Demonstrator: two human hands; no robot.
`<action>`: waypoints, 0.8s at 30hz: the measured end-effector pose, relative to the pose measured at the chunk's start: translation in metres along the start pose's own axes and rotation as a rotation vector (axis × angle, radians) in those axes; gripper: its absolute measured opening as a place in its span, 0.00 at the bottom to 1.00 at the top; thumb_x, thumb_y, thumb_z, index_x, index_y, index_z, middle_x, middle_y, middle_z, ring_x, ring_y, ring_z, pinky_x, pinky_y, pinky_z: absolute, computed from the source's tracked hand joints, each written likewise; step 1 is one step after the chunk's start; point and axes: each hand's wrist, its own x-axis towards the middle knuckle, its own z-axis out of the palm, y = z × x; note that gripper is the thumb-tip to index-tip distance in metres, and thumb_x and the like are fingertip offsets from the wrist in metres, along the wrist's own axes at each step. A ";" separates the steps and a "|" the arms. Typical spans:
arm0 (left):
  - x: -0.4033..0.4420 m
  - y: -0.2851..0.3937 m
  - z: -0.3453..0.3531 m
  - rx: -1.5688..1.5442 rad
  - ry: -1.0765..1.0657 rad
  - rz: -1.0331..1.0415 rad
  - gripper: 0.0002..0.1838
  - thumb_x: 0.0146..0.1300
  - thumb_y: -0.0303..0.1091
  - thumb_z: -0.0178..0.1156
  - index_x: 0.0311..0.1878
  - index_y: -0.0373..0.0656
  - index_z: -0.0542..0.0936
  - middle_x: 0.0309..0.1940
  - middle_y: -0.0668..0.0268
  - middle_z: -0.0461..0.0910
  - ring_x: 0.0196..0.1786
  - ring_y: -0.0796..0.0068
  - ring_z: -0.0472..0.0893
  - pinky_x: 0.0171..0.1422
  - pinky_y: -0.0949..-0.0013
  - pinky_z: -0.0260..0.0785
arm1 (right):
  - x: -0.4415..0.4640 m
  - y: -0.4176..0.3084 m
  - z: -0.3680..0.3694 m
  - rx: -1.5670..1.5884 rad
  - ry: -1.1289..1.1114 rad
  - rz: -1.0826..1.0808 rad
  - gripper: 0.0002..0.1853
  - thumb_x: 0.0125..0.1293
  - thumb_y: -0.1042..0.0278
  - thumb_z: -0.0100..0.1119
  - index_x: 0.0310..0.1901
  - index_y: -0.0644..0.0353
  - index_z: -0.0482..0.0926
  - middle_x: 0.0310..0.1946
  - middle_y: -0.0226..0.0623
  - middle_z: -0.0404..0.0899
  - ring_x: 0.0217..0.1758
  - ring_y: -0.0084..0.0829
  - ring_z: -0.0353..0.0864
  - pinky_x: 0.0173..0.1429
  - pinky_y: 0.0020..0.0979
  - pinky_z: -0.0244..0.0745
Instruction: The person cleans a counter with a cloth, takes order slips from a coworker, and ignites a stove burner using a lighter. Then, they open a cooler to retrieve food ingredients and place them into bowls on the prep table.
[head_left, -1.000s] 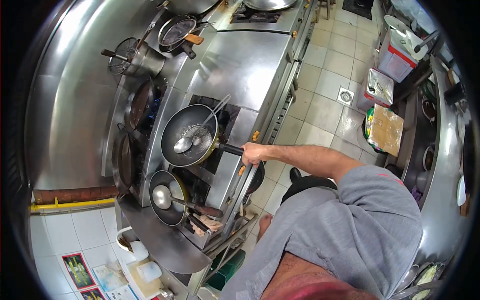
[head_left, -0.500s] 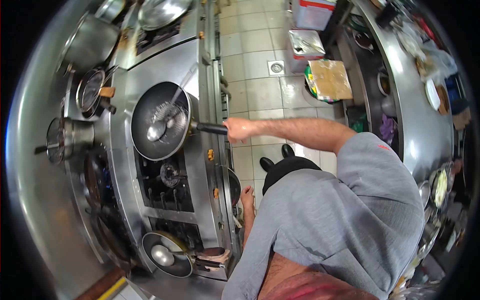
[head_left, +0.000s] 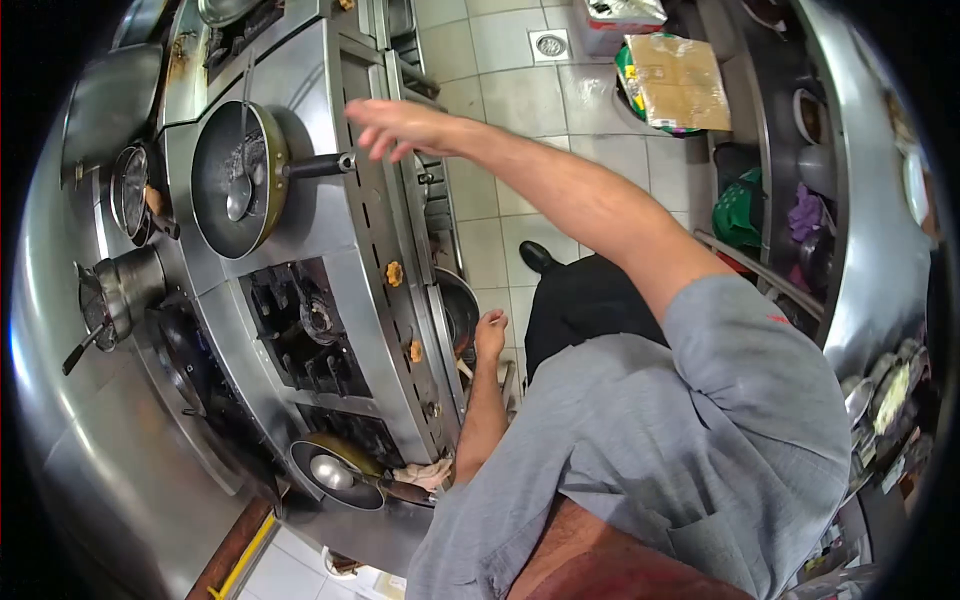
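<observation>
My right hand (head_left: 402, 130) is off the wok, its fingers stretched and apart just beyond the end of the black handle. The dark wok (head_left: 210, 185), gold-coloured outside, sits on the steel stove top beside a bare burner. A metal ladle (head_left: 239, 198) leans in it, its handle resting over the far rim; wet-looking residue coats the bottom. My left hand (head_left: 490, 335) hangs low by the stove front, near a dark pan (head_left: 458, 312) below the top. Its fingers are loosely bent, and I see nothing in them.
A second pan (head_left: 345, 500) with a ladle in it sits on the near burner, beside a crumpled cloth (head_left: 425, 474). Strainers (head_left: 130, 195) and a metal pot (head_left: 135, 285) stand along the back. Cardboard (head_left: 680, 85) lies across the aisle, near a steel counter (head_left: 860, 230).
My right hand has let go of the wok handle and lifted away, fingers spreading. The wok sits farther from the burner grate. The whole view has shifted.
</observation>
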 end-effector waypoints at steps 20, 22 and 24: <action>0.122 0.005 0.142 0.143 -0.144 0.079 0.13 0.57 0.32 0.57 0.44 0.37 0.76 0.40 0.58 0.75 0.41 0.67 0.78 0.48 0.69 0.69 | -0.251 0.462 -0.163 0.925 0.727 0.654 0.20 0.63 0.50 0.52 0.51 0.52 0.69 0.33 0.28 0.72 0.35 0.24 0.72 0.39 0.30 0.68; 0.121 -0.023 0.123 0.159 -0.078 0.025 0.13 0.57 0.32 0.57 0.44 0.37 0.77 0.40 0.58 0.76 0.41 0.67 0.78 0.48 0.69 0.69 | -0.241 0.478 -0.163 0.878 0.666 0.650 0.20 0.62 0.50 0.53 0.50 0.52 0.69 0.33 0.27 0.72 0.34 0.23 0.72 0.38 0.28 0.68; 0.119 -0.054 0.106 0.169 -0.025 -0.075 0.14 0.57 0.34 0.57 0.45 0.38 0.77 0.39 0.58 0.77 0.41 0.66 0.78 0.48 0.68 0.69 | -0.238 0.493 -0.162 0.876 0.654 0.683 0.19 0.62 0.51 0.53 0.50 0.52 0.69 0.32 0.27 0.72 0.33 0.22 0.73 0.37 0.27 0.69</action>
